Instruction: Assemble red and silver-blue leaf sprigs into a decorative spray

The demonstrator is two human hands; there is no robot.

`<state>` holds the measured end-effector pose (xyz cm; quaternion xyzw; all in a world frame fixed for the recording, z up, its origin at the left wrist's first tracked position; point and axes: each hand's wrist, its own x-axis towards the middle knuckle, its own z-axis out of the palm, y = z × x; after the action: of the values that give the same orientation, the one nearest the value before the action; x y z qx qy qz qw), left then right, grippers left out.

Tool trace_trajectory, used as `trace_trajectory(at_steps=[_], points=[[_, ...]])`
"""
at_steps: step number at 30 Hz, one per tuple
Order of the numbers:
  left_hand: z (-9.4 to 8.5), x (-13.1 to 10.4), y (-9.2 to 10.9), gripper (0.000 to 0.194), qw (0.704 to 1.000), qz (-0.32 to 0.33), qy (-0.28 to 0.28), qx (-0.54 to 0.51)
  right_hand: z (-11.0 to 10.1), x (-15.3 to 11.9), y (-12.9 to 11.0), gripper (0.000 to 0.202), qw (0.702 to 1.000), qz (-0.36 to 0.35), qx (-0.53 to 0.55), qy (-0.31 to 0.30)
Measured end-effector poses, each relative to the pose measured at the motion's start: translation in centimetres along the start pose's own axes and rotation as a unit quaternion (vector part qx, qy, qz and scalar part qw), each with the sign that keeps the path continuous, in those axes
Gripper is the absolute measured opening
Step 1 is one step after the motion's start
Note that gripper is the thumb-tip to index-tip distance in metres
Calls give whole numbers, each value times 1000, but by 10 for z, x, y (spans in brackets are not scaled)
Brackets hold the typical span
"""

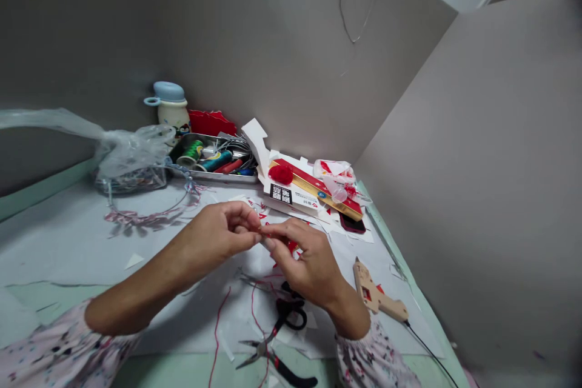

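My left hand [230,230] and my right hand [305,257] meet above the middle of the table, fingertips pinched together. Between them is something small and reddish, mostly hidden by the fingers; its kind cannot be told. Some red and white pieces show partly behind my right hand. Below the hands, red thread [218,327] trails over the white paper to the near edge. Pliers with black and red handles [260,349] lie there with their jaws apart, touching black-handled scissors [291,310] under my right wrist.
A hot glue gun [375,296] with a cord lies at right. Behind stand a metal tray [222,178] of thread spools and tools, a bottle [171,110], and a white box [295,197] near a phone [353,224]. At left are a decorated hoop [130,218] and a plastic bag [130,151].
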<state>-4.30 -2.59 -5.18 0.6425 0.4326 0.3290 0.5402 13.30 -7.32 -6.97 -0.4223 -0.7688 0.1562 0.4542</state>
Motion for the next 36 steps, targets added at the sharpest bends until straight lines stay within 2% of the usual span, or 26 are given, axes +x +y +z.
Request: trace_trajectory(at_steps=[4, 8, 15, 22, 29, 36], points=[[0, -1, -4, 9, 997, 35, -7, 68, 2, -1, 2, 28, 1000, 9, -17, 1], [1, -2, -6, 8, 991, 56, -7, 119, 2, -2, 5, 22, 998, -30, -55, 10], [3, -1, -6, 8, 989, 54, -7, 140, 2, -2, 11, 17, 987, -96, -132, 1], [1, 3, -13, 10, 990, 46, 9, 134, 4, -6, 10, 16, 976, -111, -188, -25], [1, 5, -16, 14, 996, 26, 12, 89, 6, -9, 9, 20, 949, -144, -279, -40], [3, 5, -14, 16, 1000, -3, 13, 20, 14, -8, 13, 17, 933, -170, -317, 9]])
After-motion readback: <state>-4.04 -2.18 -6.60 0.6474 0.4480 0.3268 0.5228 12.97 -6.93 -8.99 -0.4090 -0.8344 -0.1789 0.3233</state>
